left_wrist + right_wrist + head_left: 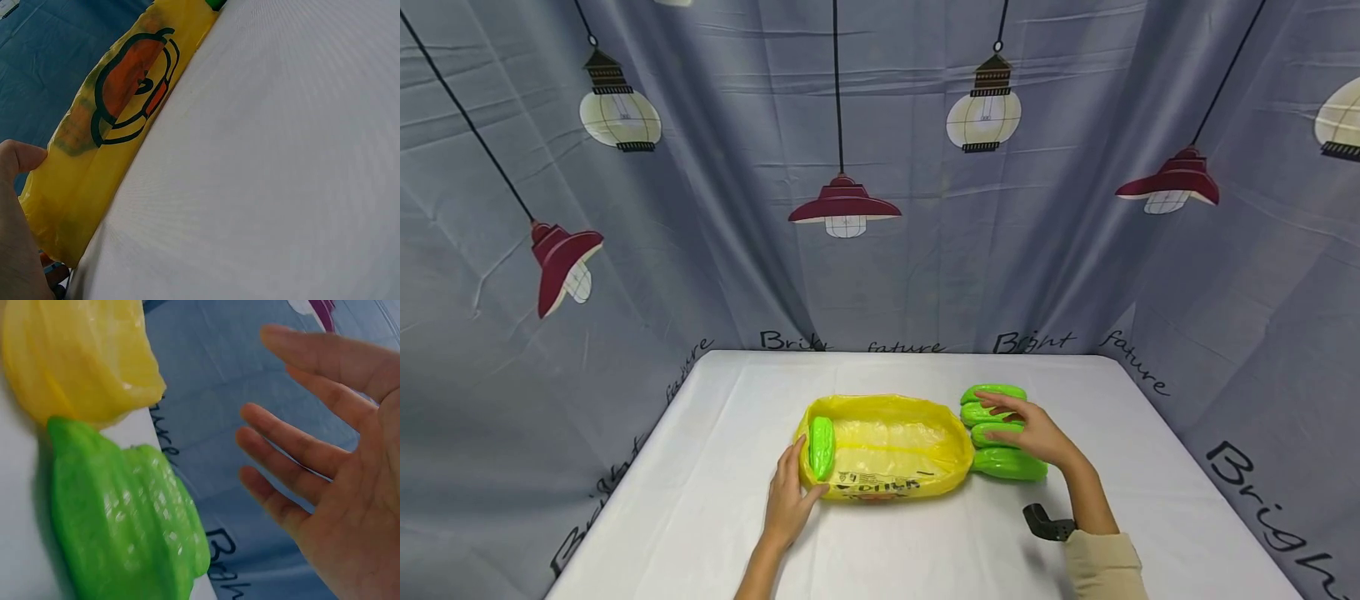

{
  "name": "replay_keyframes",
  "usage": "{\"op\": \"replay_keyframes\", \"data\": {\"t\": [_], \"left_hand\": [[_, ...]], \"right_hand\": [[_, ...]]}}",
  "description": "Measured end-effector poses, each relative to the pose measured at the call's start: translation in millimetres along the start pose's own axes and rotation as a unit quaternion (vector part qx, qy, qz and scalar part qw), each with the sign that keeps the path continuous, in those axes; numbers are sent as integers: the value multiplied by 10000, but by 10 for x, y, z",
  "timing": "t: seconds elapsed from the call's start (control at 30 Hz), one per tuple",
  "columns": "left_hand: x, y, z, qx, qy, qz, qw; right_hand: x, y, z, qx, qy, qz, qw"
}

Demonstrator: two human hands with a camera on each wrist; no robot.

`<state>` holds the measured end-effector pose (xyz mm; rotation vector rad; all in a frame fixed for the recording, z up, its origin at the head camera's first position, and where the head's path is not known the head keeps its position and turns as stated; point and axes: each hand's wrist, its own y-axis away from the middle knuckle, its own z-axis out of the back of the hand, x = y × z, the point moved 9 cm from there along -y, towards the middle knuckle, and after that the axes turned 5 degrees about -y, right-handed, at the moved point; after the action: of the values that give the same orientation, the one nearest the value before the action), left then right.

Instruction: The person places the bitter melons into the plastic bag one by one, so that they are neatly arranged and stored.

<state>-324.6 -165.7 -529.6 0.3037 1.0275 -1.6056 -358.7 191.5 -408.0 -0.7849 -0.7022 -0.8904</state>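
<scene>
A yellow plastic bag (891, 406) lies spread open on the table with its rim rolled into a basin shape. Inside it, at the left end, is one bright green toy bitter melon (822, 448). My left hand (788, 496) grips the bag's left end; in the left wrist view the thumb (28, 156) lies on the rim. My right hand (1030, 429), fingers spread and holding nothing, hovers over a row of several ridged green bitter melons (1011, 465) right of the bag. In the right wrist view, the palm faces these bitter melons (119, 512).
A white cloth covers the table (715, 467). Grey-blue curtains (730, 167) printed with lamps and lettering hang behind and at both sides. A black wrist-camera mount (1047, 525) sticks out from the right wrist. The nearest bitter melon's tip meets the bag's right edge.
</scene>
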Motion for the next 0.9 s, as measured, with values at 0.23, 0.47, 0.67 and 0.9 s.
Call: {"op": "replay_keyframes", "data": {"t": [0.23,0.47,0.67,0.9], "left_hand": [[3,11,6,-53,-25,-24,10000],[6,14,-14,26,36,43,10000],[18,2,-13,8,-35,7,10000],[30,-15,-15,43,16,44,10000]], "right_hand": [[-443,149,-38,396,90,-66,9992],[-678,290,-7,376,257,-389,9982],[-777,356,-9,458,219,-545,9972],[-831,370,-4,488,337,-493,9970]]}}
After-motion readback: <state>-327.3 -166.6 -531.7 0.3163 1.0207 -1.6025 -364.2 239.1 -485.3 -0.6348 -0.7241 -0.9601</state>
